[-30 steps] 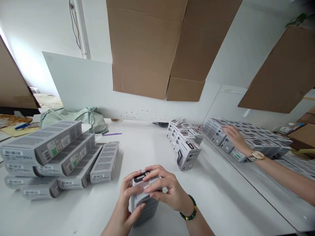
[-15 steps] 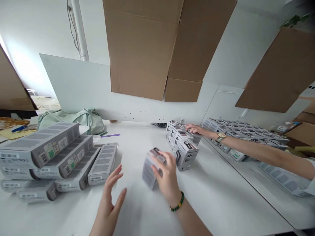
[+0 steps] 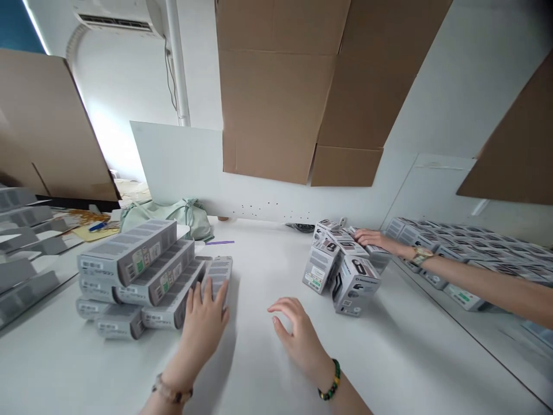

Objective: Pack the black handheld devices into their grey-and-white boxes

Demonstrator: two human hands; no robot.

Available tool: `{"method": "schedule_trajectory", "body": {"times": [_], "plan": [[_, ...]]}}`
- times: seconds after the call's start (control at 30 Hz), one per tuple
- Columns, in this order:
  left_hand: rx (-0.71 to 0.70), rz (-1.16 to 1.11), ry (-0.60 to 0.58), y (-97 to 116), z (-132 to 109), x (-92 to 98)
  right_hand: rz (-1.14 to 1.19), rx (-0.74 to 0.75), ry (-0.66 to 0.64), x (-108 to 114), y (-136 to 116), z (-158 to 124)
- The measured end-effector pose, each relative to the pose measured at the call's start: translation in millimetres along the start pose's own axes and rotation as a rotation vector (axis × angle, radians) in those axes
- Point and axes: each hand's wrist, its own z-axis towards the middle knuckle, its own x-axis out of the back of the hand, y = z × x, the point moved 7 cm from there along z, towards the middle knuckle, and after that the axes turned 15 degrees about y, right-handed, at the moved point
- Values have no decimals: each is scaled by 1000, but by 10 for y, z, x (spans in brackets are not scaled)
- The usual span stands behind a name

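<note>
Left hand [image 3: 202, 328]: wide, fingers [image 3: 208, 297] spread against the near end of the end box [image 3: 218, 274], pressing rather than gripping, seemingly to square that box against the stack.
Right hand [image 3: 300, 340]: empty, loosely curled, narrow opening, low over the table [image 3: 259, 374]; contact with the surface unclear.
Stack [image 3: 133, 271]: left of the hands, grey boxes lying flat in stepped layers, barcode ends facing near, the stepping probably giving each layer support from the one below.
Cluster [image 3: 345, 274]: far right of centre, printed boxes standing close together and leaning slightly, front faces out.
Co-worker's hand [image 3: 375, 237]: fingers resting on top of the cluster, arm reaching in from the right, watch on wrist.
Rows [image 3: 470, 251]: far right, boxes packed side by side, apparently for compact storage.
Rest: pale green bag [image 3: 166, 214] at far left of centre, blue pen [image 3: 98, 226], purple strip [image 3: 219, 242], cardboard sheets [image 3: 280, 98] overhead.
</note>
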Motion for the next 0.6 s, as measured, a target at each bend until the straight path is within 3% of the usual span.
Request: {"method": "schedule_trajectory", "body": {"times": [0.2, 0.27, 0.33, 0.43, 0.6], "plan": [[13, -150, 158, 505, -531, 348, 484, -662, -136, -461, 482, -247], [23, -264, 228, 681, -741, 412, 682, -769, -166, -565, 476, -324], [59, -386, 274, 784, -931, 413, 823, -755, -188, -591, 400, -354], [133, -560, 274, 745, -1109, 333, 873, -673, -180, -542, 330, -369], [110, -679, 112, 513, -1114, 198, 829, -632, -190, -560, 364, -417]]}}
